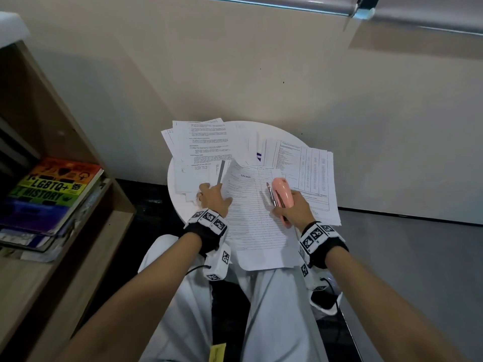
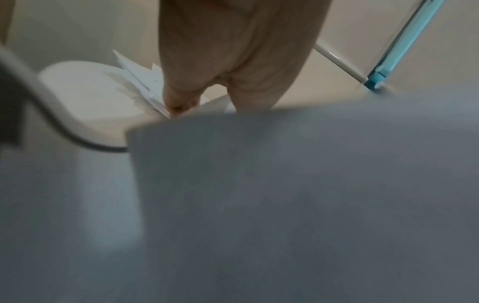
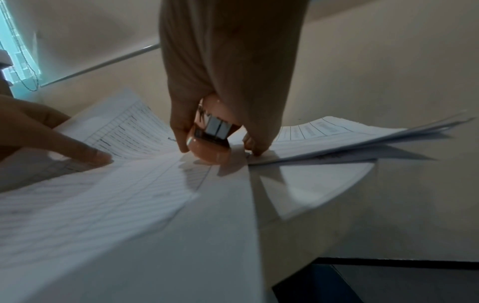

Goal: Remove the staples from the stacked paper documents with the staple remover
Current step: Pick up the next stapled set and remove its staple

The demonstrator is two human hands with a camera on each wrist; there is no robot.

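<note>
Right hand [image 1: 292, 209]: fingers curled round a pink staple remover [image 1: 282, 195], its metal jaw end pointing away from the body and lying low over the lined document [image 1: 251, 212]. In the right wrist view the thumb and fingertips [image 3: 255, 148] bracket the tool, and its nose sits on or just above the paper; actual contact can't be told.

Left hand [image 1: 213, 198]: fingers fairly straight, spread on the sheet's left margin, pinning it. Whether they pinch the lifted edge is unclear.

The lined document lies at the near edge of the small round table [image 1: 180, 205], its lower part overhanging toward the lap. More printed sheets [image 1: 203, 147] are fanned toward the far-left edge, a tabled stack [image 1: 311, 173] at the right edge.

No staple is visible; too small or hidden.

Judgement: the sheet is being positioned for the next pull. To do it well:
- Flatten the stapled corner over the tabletop, not the overhang.
- Press close beside the staple.
- Slide the jaws under the crown and lift straight, slowly, or the paper tears.
</note>
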